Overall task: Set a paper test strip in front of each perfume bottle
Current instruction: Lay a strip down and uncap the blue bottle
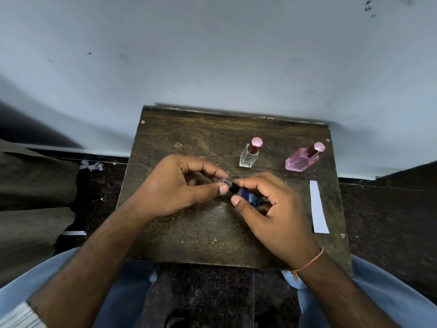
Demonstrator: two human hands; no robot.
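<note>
One strip down, two bottles waiting, a third in hand over a worn dark wooden bench.

A white paper test strip lies at 3 o'clock, just in front of the pink glass bottle with a pink cap; the clear square glass bottle with a pink cap at 12 o'clock has none. At centre, the right hand fingers pinch a small dark blue bottle while the left hand fingers clasp its clear cap. Roughly a third done, by appearances.
</note>
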